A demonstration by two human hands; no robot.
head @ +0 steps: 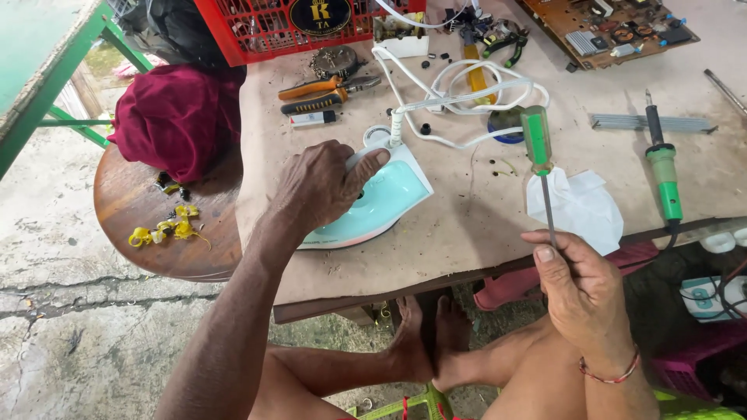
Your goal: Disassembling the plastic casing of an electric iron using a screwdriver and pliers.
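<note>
Left hand (319, 187) clamps mint iron (381, 202) on desk (467, 233); heavy, smooth shell, likely slippery, best held at handle. Right hand (580, 288) fingers pinch screwdriver (538, 152) shaft, stiff.

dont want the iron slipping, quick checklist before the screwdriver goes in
1. Left hand gripping the iron: ok, it covers the handle.
2. Iron resting flat on the table: ok.
3. Right hand holding the screwdriver: not ok, it grips the metal shaft, green handle pointing away.
4. Tip condition: cannot tell, hidden in the hand.
5. White cord unplugged: cannot tell, the plug is not visible.
6. Soldering iron out of the way: ok, it lies apart at the right.
</note>
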